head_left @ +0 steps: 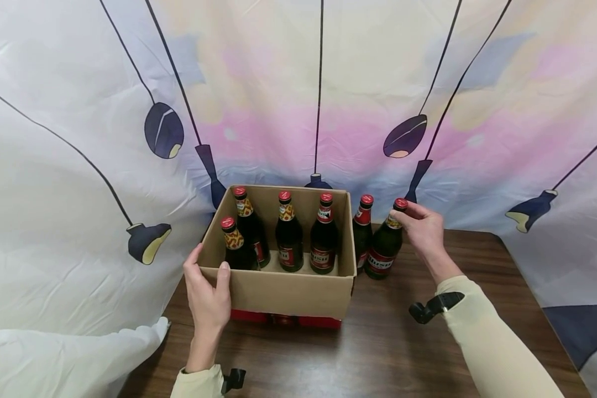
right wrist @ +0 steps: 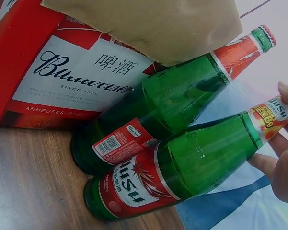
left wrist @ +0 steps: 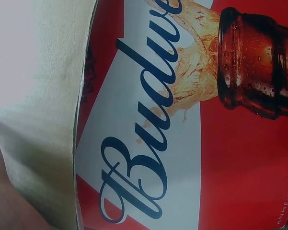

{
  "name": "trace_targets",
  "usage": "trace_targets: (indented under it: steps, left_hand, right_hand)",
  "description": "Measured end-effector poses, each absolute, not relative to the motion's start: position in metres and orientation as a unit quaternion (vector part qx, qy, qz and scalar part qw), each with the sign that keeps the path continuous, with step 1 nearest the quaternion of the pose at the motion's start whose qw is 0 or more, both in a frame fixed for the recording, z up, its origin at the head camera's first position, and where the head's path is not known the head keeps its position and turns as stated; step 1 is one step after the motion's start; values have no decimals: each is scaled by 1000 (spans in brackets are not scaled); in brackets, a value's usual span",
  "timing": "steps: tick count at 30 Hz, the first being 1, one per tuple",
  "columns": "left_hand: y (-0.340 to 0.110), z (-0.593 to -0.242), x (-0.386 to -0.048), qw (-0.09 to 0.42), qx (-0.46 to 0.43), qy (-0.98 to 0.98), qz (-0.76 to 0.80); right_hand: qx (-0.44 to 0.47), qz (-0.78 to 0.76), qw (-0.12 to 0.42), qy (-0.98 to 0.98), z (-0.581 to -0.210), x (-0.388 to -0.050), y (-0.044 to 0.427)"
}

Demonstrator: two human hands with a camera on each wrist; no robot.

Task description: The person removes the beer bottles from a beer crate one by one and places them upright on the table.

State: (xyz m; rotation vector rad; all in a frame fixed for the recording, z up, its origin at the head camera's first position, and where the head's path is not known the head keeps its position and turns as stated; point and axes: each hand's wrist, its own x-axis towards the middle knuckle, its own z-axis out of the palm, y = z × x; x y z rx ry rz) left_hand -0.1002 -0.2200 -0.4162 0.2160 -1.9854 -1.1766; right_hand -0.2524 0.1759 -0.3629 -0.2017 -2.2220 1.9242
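Observation:
An open cardboard box (head_left: 288, 290) with folded-down flaps holds several dark bottles with red caps, among them one (head_left: 323, 237) near its right wall. The left hand (head_left: 209, 298) grips the box's front left corner, thumb over the front flap. To the right of the box, a bottle (head_left: 362, 229) stands against its side. Beside it is another green bottle (head_left: 384, 249), whose neck the right hand (head_left: 425, 232) pinches between thumb and fingers. In the right wrist view, the held bottle (right wrist: 206, 158) touches or nearly touches its neighbour (right wrist: 177, 96), and the right hand (right wrist: 285, 158) is at its neck label.
The brown wooden table (head_left: 378, 354) extends in front of the box and to the right. Behind it hangs a patterned cloth (head_left: 268, 83) with lamp drawings. White fabric (head_left: 69, 359) lies at the left edge. The box's red printed side (left wrist: 249, 163) fills the left wrist view.

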Motion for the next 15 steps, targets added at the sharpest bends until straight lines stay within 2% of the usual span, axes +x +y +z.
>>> trace_targets:
  steps: [10, 15]
  left_hand:
    - [-220, -416, -100, 396, 87, -785, -469]
    - [-220, -416, -100, 394, 84, -784, -472]
  right_hand:
    - [-59, 610, 69, -787, -351, -248, 182]
    - [-28, 606, 88, -790, -333, -248, 189]
